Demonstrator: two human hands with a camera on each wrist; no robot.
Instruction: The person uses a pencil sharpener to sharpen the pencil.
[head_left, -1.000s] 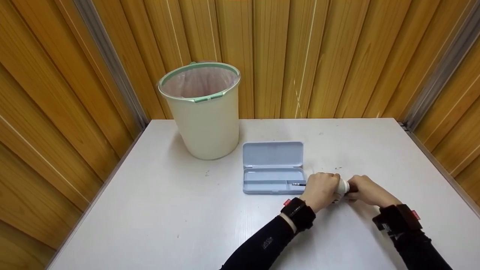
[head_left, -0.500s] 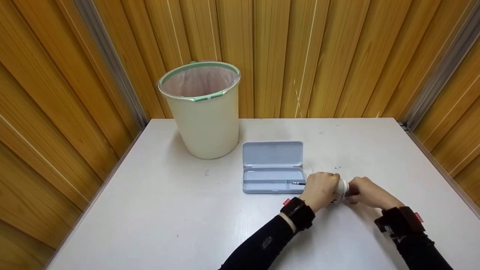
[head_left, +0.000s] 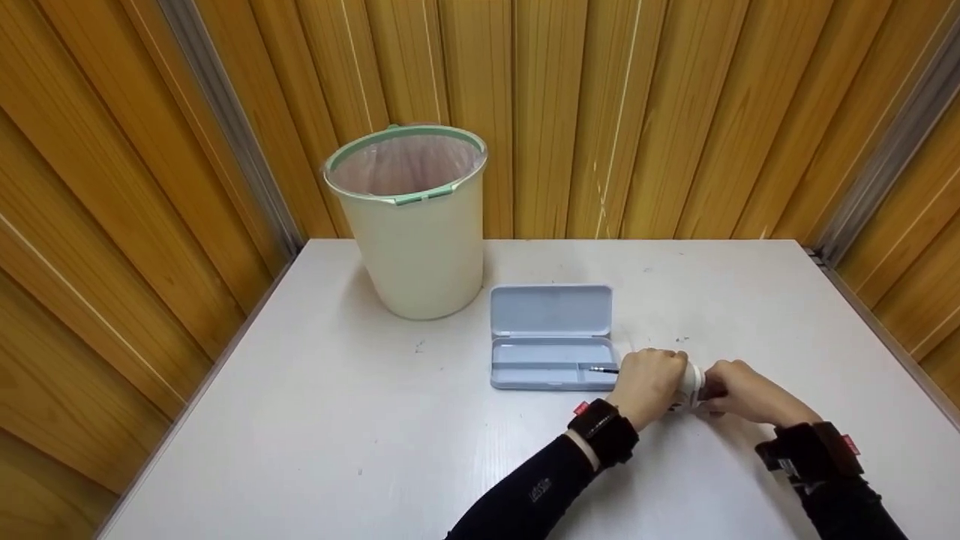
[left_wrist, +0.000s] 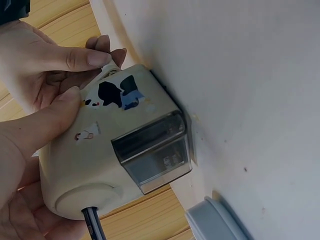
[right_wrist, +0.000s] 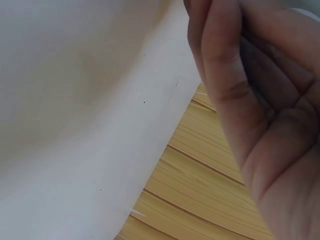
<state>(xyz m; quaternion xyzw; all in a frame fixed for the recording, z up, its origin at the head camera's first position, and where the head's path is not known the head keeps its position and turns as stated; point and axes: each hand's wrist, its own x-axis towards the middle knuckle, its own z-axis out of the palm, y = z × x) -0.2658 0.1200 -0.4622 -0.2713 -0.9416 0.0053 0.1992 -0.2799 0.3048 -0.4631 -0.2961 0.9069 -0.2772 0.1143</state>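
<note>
Since a second ago little differs: both hands stay at the same spot on the table (head_left: 337, 420), and the whole scene sits a touch to the right in the head view, which suggests the head has turned slightly. The left hand (head_left: 646, 384) keeps its fingers curled around a cream pencil sharpener (left_wrist: 112, 150) that stands on the tabletop; the left wrist view shows a thumb (left_wrist: 45, 125) pressed along the sharpener's side. The right hand (head_left: 739, 390) is closed at the sharpener's far end, where a dark part shows between the fingers; what exactly it pinches cannot be told, and the right wrist view shows only curled fingers close to the lens.

The sharpener carries small cartoon stickers, one black and blue, but no readable writing, and it has a clear smoky shavings drawer (left_wrist: 152, 155). A dark pencil (left_wrist: 92, 225) pokes into its round end.

Just beyond the left hand lies an open pale blue pencil case (head_left: 551, 337), lid flat, with a thin dark item in its tray (head_left: 602, 370). Farther back stands a cream waste bin (head_left: 409, 225) with a green rim and a pinkish liner. Vertical wooden panelling (head_left: 600, 112) encloses the white, lightly speckled table on three sides.
</note>
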